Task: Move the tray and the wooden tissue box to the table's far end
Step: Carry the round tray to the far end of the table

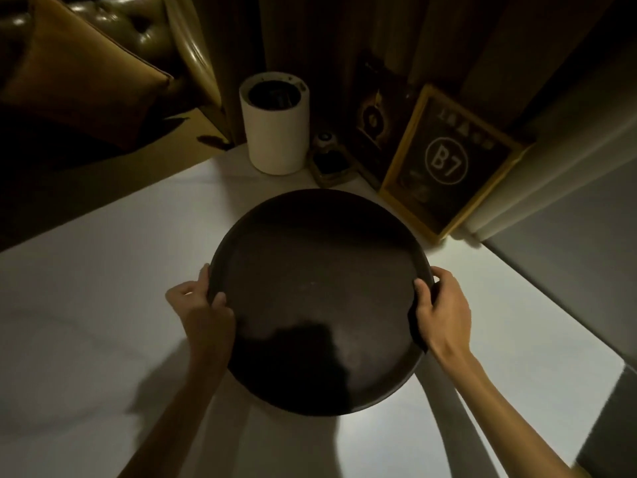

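Observation:
A large round dark tray [320, 270] fills the middle of the head view, over the white tablecloth. My left hand [203, 312] grips its left rim, thumb on top of the edge. My right hand [443, 312] grips the right rim the same way. The tray holds nothing. Its shadow falls on the cloth below its near edge, so it seems lifted a little. No wooden tissue box is in view.
At the far end stand a white cylindrical holder [275, 125], a small dark object with a round knob [327, 157] and a gold-framed "B7" sign [444, 163] leaning on the wall. A leather seat [103, 63] lies far left. The table's right edge [551, 305] runs diagonally.

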Available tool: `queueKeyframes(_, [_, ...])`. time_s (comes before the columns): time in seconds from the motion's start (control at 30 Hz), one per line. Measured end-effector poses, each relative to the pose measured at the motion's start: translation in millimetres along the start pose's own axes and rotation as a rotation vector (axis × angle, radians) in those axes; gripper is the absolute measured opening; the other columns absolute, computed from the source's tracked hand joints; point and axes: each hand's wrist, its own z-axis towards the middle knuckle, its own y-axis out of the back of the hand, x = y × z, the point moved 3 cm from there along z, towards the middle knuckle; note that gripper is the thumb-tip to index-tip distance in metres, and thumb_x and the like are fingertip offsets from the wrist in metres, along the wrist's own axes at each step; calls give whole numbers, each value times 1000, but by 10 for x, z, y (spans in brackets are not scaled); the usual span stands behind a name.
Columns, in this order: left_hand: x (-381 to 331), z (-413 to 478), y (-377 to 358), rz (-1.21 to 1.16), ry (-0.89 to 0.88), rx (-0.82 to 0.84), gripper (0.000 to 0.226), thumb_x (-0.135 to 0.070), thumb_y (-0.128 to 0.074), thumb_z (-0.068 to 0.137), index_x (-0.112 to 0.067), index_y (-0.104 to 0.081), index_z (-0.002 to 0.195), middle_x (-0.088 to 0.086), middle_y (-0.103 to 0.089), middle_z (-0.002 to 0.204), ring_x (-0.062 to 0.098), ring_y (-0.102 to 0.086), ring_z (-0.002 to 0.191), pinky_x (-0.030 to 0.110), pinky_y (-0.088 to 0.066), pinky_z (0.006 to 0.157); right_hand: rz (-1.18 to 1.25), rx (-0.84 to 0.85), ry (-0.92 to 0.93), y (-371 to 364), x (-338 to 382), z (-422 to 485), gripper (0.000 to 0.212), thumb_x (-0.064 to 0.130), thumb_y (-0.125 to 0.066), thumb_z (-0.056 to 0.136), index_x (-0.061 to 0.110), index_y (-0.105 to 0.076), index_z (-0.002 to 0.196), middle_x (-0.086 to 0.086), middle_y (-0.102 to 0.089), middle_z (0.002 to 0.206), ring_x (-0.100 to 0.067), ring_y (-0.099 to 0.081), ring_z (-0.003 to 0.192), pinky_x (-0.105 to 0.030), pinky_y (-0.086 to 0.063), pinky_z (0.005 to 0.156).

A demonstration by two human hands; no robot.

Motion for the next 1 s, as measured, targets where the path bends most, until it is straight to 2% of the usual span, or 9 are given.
queueKeyframes(0.07, [84,108,-156,51,-84,-49,52,19,-49,86,13,-41,137,27,-38,115,25,-38,105,14,-31,99,-31,-10,9,-98,-4,96,36,30,-49,99,11,-53,129,-13,-62,127,-33,-61,108,-40,-48,90])
queueKeyframes(0.17, [178,251,-349,101,-123,-66,48,20,-51,85,17,-44,132,32,-40,119,40,-43,109,33,-39,102,-51,-27,-1,-226,-7,175,37,30,-47,100,10,-54,131,-14,-62,127,-34,-60,110,-39,-46,91])
queueKeyframes(0.3, [313,342,-502,169,-209,-107,37,24,-52,81,21,-54,118,36,-45,107,51,-49,94,42,-47,83,-49,-84,-34,-322,-18,201,36,28,-47,100,12,-58,130,-14,-65,121,-34,-59,106,-39,-46,89])
queueKeyframes(0.37, [355,396,-537,163,-229,-119,31,20,-52,84,16,-56,114,26,-48,105,37,-53,93,24,-44,78,-49,-105,-53,-348,-37,216,36,29,-47,100,13,-59,130,-14,-65,118,-34,-59,104,-40,-46,87])
queueKeyframes(0.4, [364,407,-529,132,-231,-142,28,16,-52,86,9,-57,113,9,-50,103,22,-52,90,12,-39,76,-49,-112,-61,-360,-45,220,36,28,-47,100,13,-59,130,-15,-66,117,-35,-59,103,-40,-46,86])
queueKeyframes(0.47, [376,409,-522,98,-217,-148,25,6,-51,88,-2,-58,111,-12,-44,92,11,-46,82,13,-37,71,-56,-111,-69,-376,-46,223,35,27,-48,99,12,-60,129,-16,-66,114,-35,-59,100,-36,-43,81])
queueKeyframes(0.57, [401,434,-542,166,-217,-152,36,16,-53,84,12,-56,120,24,-48,109,42,-52,93,31,-40,82,-98,-107,-80,-370,-28,226,34,26,-48,99,11,-60,128,-16,-66,111,-36,-59,96,-31,-34,73])
queueKeyframes(0.63, [410,443,-552,173,-206,-139,47,23,-56,78,13,-55,125,32,-44,113,51,-52,93,37,-41,82,-127,-112,-78,-372,-16,223,34,26,-48,99,13,-60,129,-15,-66,108,-35,-60,94,-30,-33,71])
queueKeyframes(1.0, [354,391,-536,-33,-131,-105,58,25,-52,79,4,-53,133,25,-42,120,42,-47,107,38,-42,96,-215,-128,-54,-363,4,290,36,29,-48,99,15,-57,131,-18,-67,106,-41,-60,91,-33,-33,65])
